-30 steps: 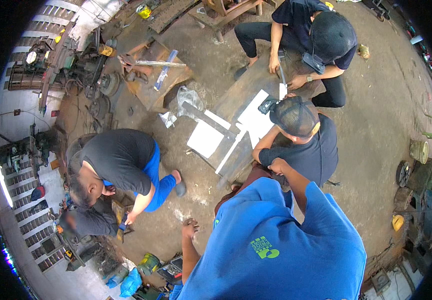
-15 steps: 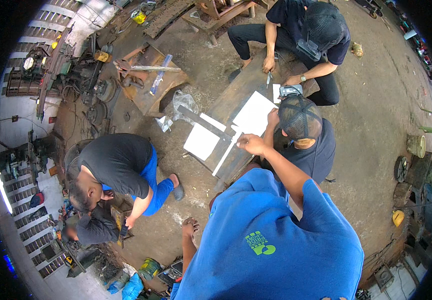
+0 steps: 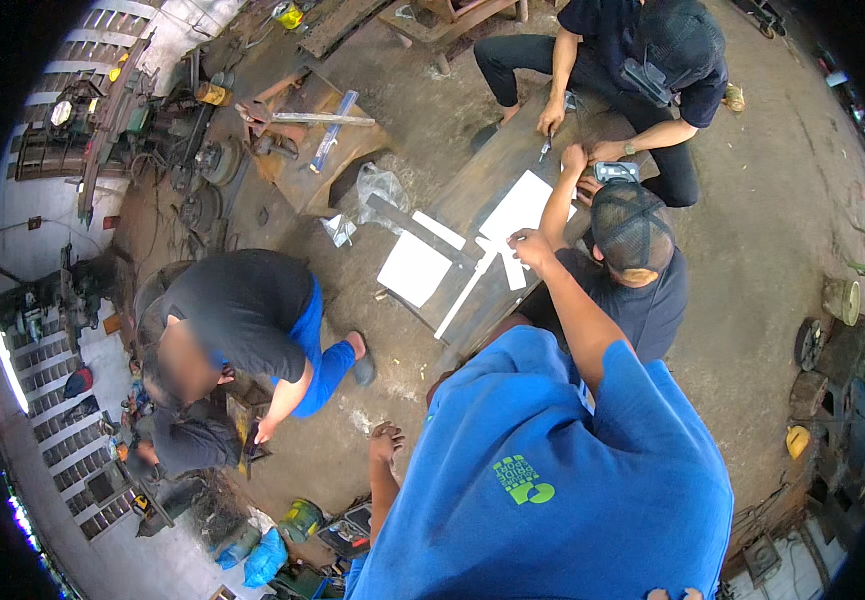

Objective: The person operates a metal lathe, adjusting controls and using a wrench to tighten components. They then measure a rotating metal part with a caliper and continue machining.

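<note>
My right hand point(image 3: 531, 247) is held over a low, dark board point(image 3: 528, 145), its fingers bent together. Whether anything is between them I cannot make out. Beside it lie a long white strip point(image 3: 463, 300), a short white piece point(image 3: 514, 270) and a white sheet point(image 3: 521, 207). A dark flat bar point(image 3: 418, 233) crosses another white sheet point(image 3: 414, 269) on the left. My left hand point(image 3: 386, 440) hangs low at my side above the floor, holding nothing, its fingers apart.
Two people in caps point(image 3: 680, 50) point(image 3: 633, 222) work at the board's far and right sides. Another person point(image 3: 243, 315) bends at the left, near a seated person. A wooden stand point(image 3: 338, 150) bears tools. Fingertips of unclear owner show at the lower edge.
My right hand has moved away to the far right, uncovering the short white piece. The nearer capped person's hand now reaches farther along the board. The view has shifted slightly.
</note>
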`<action>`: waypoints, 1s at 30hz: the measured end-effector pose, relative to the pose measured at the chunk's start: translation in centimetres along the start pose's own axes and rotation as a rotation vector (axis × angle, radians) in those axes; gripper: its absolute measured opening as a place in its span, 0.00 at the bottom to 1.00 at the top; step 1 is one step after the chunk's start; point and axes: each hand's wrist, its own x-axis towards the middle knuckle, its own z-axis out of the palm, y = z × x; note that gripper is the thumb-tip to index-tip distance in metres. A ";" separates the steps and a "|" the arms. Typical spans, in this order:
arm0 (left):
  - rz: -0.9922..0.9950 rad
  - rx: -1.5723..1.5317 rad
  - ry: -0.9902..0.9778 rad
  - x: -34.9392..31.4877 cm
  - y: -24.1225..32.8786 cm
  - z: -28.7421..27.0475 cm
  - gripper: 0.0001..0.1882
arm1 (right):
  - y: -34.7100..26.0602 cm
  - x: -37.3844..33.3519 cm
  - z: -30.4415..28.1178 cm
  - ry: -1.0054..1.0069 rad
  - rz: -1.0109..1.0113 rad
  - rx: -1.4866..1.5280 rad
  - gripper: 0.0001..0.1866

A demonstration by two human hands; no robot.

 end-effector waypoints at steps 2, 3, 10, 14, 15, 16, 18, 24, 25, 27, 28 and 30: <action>0.006 -0.008 -0.006 -0.1 -0.4 -0.2 0.19 | 0.0 0.9 0.2 0.041 0.031 0.024 0.16; 0.001 -0.001 0.003 -0.2 -0.5 -0.3 0.19 | 0.0 1.5 0.2 0.028 0.048 0.040 0.14; -0.036 -0.062 0.031 -1.7 -1.6 0.0 0.18 | -0.8 6.9 -1.1 0.114 0.183 0.042 0.11; 0.017 -0.039 0.033 -3.0 -2.2 0.5 0.17 | -0.1 9.9 -1.6 0.137 0.110 0.023 0.10; 0.019 0.035 0.048 -3.3 -2.4 0.6 0.17 | 0.2 10.5 -1.4 0.183 0.062 0.022 0.11; 0.013 -0.010 0.039 -3.6 -2.5 0.8 0.17 | 0.4 11.1 -1.2 0.232 0.010 0.016 0.12; -0.026 0.061 0.084 -4.0 -2.7 1.0 0.16 | 0.6 11.7 -0.8 0.295 -0.043 0.011 0.13; -0.003 0.099 0.059 -4.2 -2.9 1.1 0.18 | 0.6 11.0 -0.1 0.294 0.021 -0.085 0.13; -0.006 0.037 0.031 -4.1 -2.8 1.0 0.18 | 0.7 10.9 0.0 0.292 0.017 -0.075 0.13; -0.027 0.046 0.032 -3.7 -2.4 0.9 0.19 | 1.2 11.0 0.1 0.285 0.033 -0.025 0.13; -0.020 -0.010 0.025 -3.6 -2.2 0.8 0.19 | 1.5 11.3 0.2 0.278 0.051 0.016 0.12; -0.038 -0.007 0.061 -3.3 -1.7 0.8 0.19 | 2.3 12.2 0.2 0.276 0.052 0.060 0.13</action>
